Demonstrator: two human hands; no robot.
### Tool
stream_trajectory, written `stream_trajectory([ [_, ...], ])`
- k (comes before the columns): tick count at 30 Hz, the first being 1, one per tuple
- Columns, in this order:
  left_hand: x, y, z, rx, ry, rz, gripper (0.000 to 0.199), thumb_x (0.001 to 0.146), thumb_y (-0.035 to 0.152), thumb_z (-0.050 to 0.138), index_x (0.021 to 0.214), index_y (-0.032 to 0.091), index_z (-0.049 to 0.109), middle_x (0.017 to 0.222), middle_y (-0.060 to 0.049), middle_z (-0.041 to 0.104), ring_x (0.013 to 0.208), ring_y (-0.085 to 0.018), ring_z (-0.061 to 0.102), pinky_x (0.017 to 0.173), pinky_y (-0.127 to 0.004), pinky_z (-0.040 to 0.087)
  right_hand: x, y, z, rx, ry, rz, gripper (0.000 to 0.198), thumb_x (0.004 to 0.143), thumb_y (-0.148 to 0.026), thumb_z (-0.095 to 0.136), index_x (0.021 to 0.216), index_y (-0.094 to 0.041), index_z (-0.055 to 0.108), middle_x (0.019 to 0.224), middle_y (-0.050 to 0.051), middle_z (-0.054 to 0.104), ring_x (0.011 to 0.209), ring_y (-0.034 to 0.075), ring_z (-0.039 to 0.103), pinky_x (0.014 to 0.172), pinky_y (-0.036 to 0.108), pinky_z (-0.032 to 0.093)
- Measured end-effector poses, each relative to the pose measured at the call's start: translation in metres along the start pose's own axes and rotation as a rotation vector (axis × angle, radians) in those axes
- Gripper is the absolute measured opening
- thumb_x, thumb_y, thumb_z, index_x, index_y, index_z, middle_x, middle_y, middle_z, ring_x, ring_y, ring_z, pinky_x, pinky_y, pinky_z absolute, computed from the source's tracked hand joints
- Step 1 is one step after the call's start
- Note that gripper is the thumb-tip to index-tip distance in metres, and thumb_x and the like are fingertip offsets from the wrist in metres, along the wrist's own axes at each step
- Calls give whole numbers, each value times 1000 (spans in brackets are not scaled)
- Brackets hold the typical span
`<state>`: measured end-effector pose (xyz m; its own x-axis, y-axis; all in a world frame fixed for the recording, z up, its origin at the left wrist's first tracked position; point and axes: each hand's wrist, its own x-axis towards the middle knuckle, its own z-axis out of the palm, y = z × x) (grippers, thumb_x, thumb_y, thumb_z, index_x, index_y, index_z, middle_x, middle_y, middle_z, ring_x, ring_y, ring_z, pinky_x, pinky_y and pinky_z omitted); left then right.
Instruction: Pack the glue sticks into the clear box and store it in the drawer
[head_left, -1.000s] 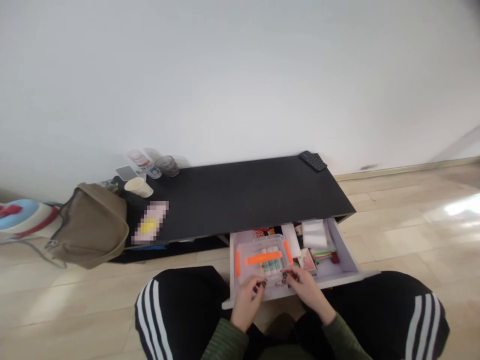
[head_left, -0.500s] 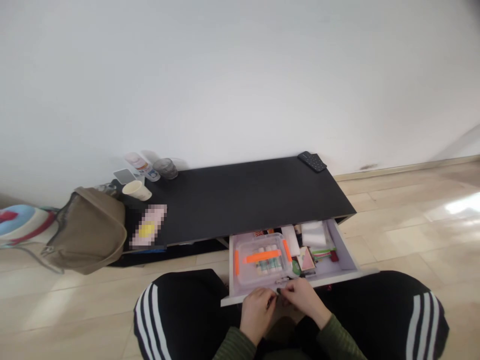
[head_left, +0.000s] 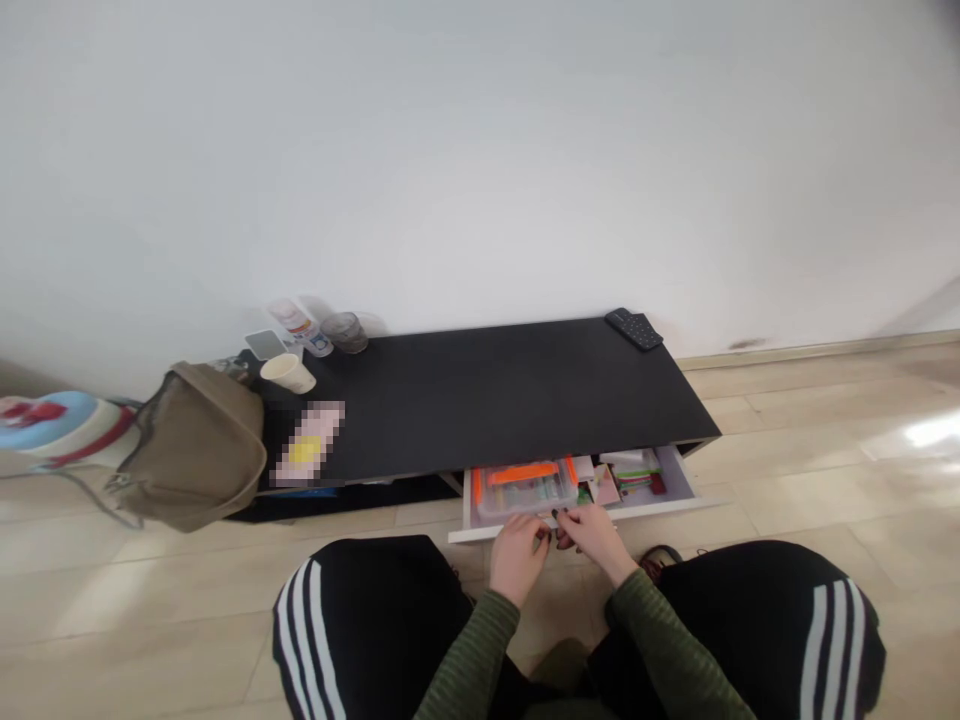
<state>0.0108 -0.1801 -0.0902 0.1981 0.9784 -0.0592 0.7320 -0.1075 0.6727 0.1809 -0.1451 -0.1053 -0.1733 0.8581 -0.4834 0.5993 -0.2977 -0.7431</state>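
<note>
Your left hand [head_left: 517, 556] and right hand [head_left: 597, 541] sat close together ahead — fingers [head_left: 538, 523] bent inward, backs turned up — while your forearms [head_left: 478, 655] slanted forward and toward each other between your parted knees [head_left: 367, 600].

Right before us the drawer [head_left: 679, 480] juts out from under the cabinet's [head_left: 487, 390] right half, the storage box [head_left: 536, 495] in its left part, a small carton [head_left: 604, 485] to the right, and our left hand [head_left: 517, 555] and right hand [head_left: 595, 540] side by side at its front edge. Over at the cabinet's left end we have the bag [head_left: 195, 450], then the paper cup [head_left: 289, 373], spray bottle [head_left: 300, 330] behind it, tumbler [head_left: 345, 332] just right, the wall [head_left: 480, 150] behind everything.
</note>
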Motion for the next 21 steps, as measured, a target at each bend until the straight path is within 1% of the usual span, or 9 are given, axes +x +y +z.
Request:
stream_trajectory([
  [3,13,-2,-1,26,29,5,18,85,14,53,91,20,69,94,-7,69,97,-26,60,88,-39,47,15,-9,-5,-95,80,-55,45,94,-43,45,67,-19,73,68,7,76,73,20,72,65,24,47],
  [7,21,-9,3,17,53,9,37,83,14,53,118,16,64,118,-12,65,115,-27,55,103,-43,43,32,-18,-9,-218,194,-91,40,95,-38,46,72,-21,73,79,7,77,84,21,70,74,25,45],
  [10,21,-22,6,-6,68,-45,51,83,17,53,134,12,55,138,-17,55,131,-29,48,113,-46,36,40,-16,-9,-210,220,-170,28,93,-31,48,96,-22,74,98,6,77,95,20,69,83,25,46],
  [12,19,-34,7,-9,58,-89,54,84,18,51,137,9,53,145,-19,50,137,-30,44,116,-46,33,43,-10,-7,-198,186,-225,36,89,-24,50,121,-20,66,117,9,72,102,20,68,90,27,45],
  [14,15,-44,8,-2,31,-146,55,82,18,52,136,8,54,145,-20,50,138,-30,44,117,-46,32,42,-2,-4,-221,112,-214,55,86,-21,52,141,-14,52,130,15,65,102,20,68,94,30,45],
  [16,9,-49,7,0,0,-225,54,78,20,57,131,9,59,143,-21,54,136,-32,47,115,-46,34,37,4,-2,-255,19,-166,68,85,-22,55,151,-12,39,135,19,62,98,22,69,95,33,46],
  [17,6,-48,5,-3,-22,-268,53,76,21,60,127,10,62,140,-22,57,133,-33,50,114,-46,35,33,5,-2,-271,-23,-147,71,85,-23,56,152,-13,37,134,19,62,99,23,69,95,34,46],
  [19,0,-41,-3,-30,-94,-328,43,73,24,63,115,13,69,128,-21,65,123,-35,58,108,-46,41,19,1,-6,-311,-87,-147,70,82,-26,61,149,-15,44,131,18,65,105,25,68,95,35,46],
  [21,-7,-26,-17,-127,-212,-321,24,77,31,62,94,17,72,105,-16,74,104,-31,67,97,-42,48,-2,-11,-17,-353,-164,-189,56,77,-29,66,132,-17,63,119,15,71,105,28,66,92,35,46],
])
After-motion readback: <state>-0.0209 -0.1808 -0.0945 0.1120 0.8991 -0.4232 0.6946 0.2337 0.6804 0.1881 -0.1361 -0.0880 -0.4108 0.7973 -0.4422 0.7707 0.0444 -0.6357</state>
